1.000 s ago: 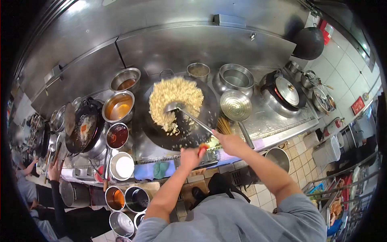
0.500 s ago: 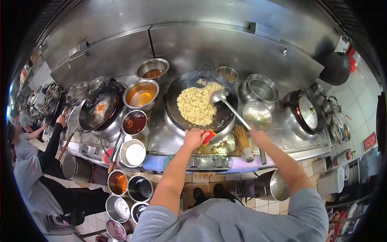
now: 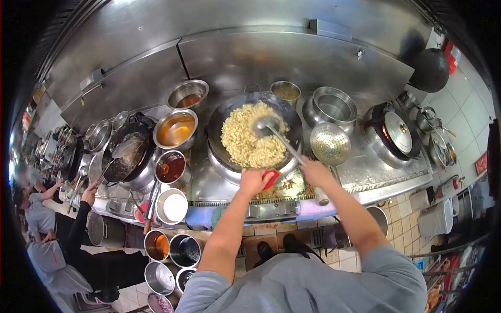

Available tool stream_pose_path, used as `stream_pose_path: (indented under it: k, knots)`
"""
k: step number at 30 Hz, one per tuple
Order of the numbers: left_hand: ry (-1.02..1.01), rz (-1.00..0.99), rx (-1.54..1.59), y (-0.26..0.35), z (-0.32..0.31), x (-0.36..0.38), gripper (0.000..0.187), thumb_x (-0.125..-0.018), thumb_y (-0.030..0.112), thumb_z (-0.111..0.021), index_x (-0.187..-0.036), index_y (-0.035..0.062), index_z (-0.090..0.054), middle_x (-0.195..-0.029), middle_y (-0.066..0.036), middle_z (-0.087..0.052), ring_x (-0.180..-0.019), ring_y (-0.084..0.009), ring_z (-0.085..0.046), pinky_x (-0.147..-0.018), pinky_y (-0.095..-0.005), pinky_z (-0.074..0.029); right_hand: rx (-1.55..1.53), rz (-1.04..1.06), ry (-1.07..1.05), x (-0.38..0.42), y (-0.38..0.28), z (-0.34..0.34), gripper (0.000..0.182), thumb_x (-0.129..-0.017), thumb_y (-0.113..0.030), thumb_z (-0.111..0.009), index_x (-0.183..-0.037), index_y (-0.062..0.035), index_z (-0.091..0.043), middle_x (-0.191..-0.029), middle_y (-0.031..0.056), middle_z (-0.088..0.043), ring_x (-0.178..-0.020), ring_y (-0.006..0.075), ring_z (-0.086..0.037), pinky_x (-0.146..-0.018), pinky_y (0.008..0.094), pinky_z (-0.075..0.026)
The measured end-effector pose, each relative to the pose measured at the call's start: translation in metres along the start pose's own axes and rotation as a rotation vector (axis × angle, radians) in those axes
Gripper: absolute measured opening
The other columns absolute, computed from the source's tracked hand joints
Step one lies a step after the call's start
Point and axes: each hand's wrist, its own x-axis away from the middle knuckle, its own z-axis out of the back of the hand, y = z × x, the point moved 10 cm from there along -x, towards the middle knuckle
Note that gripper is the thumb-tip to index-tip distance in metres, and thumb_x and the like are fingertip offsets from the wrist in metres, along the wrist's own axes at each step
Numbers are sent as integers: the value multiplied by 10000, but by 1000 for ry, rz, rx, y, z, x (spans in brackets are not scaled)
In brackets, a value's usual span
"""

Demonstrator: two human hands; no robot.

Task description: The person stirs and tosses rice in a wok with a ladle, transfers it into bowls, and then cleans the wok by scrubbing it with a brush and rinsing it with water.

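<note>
A large dark wok [image 3: 294, 122] on the middle burner holds a heap of pale yellow chopped food [image 3: 240, 135]. My left hand [image 3: 253, 181] is closed on a red cloth [image 3: 270, 179] at the wok's near rim. My right hand [image 3: 315, 172] is wrapped round the handle of a metal ladle [image 3: 267, 125]. The ladle's bowl rests among the food in the right half of the heap, slightly blurred.
A perforated skimmer [image 3: 330, 144] and a steel pot [image 3: 334, 107] stand right of the wok. Bowls of amber liquid [image 3: 176, 130] and red sauce [image 3: 171, 167] stand left. A co-worker's hand [image 3: 90, 193] holds a utensil at another wok [image 3: 128, 151].
The ladle and my right hand have moved left and nearer my left hand. The food is spread wider across the wok. At the left wok, the co-worker's utensil now reaches inside.
</note>
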Motion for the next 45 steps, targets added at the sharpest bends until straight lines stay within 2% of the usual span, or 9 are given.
stream_pose_path:
  k: [1, 3, 6, 14, 21, 29, 31, 43, 45]
  knots:
    - [-19, -6, 55, 2, 3, 1, 482, -900, 516, -445, -753, 106, -652, -788, -131, -655, -817, -300, -611, -777, -438, -375, -309, -171, -50, -10, -4, -26, 404, -925, -213, -465, -1302, -84, -401, -785, 217, -643, -740, 385, -641, -641, 484, -511]
    - [32, -21, 78, -2, 6, 2, 472, -900, 510, -449, -759, 106, -649, -792, -128, -655, -820, -296, -610, -773, -434, -373, 184, 239, 19, -14, -49, -71, 425, -935, -202, -438, -1320, -35, -373, -789, 226, -642, -725, 410, -634, -650, 515, -493]
    - [63, -64, 97, 0, 8, 7, 445, -898, 493, -462, -769, 106, -640, -804, -119, -653, -816, -289, -608, -766, -427, -365, 240, 254, -140, 37, -26, -70, 468, -941, -190, -431, -1388, -95, -328, -799, 219, -640, -738, 401, -634, -686, 512, -489]
    - [71, 71, 21, 5, -17, -6, 455, -902, 496, -446, -775, 122, -671, -780, -119, -661, -776, -305, -621, -786, -470, -374, 243, 181, -130, 143, -5, 40, 584, -913, -193, -486, -1449, -212, -254, -800, 203, -646, -719, 405, -624, -667, 490, -489]
    - [133, -111, 30, 111, 125, 52, 381, -876, 415, -546, -679, 114, -667, -559, -125, -602, -517, -320, -583, -678, -461, -448, 369, 50, -556, 213, -24, 142, 545, -918, -220, -490, -1424, -330, -317, -893, 179, -646, -787, 348, -627, -740, 428, -491]
    - [194, -94, -53, 69, -30, 97, 343, -856, 441, -557, -740, 140, -676, -601, -90, -615, -586, -229, -603, -665, -417, -374, 311, 272, -107, 85, -35, 9, 552, -909, -174, -479, -1435, -178, -313, -816, 201, -632, -741, 367, -618, -669, 464, -488]
    - [-67, -132, -74, 76, -33, 113, 369, -862, 465, -534, -753, 144, -677, -646, -98, -635, -636, -229, -618, -676, -424, -376, 337, 291, -15, 98, -38, 6, 542, -904, -159, -484, -1424, -143, -332, -796, 184, -634, -723, 349, -623, -635, 450, -492]
    - [132, -126, 37, 90, 104, 27, 463, -874, 487, -527, -665, 94, -655, -570, -145, -599, -566, -348, -599, -671, -460, -455, 419, 111, -431, 173, -39, 112, 530, -915, -192, -470, -1424, -256, -339, -839, 201, -641, -760, 374, -617, -720, 466, -480]
    - [209, -158, 12, 76, 59, 26, 428, -880, 462, -525, -698, 103, -670, -600, -134, -615, -557, -319, -590, -646, -437, -422, 394, 454, -167, 129, -48, 72, 512, -906, -177, -475, -1407, -213, -377, -775, 187, -631, -715, 357, -619, -676, 464, -478]
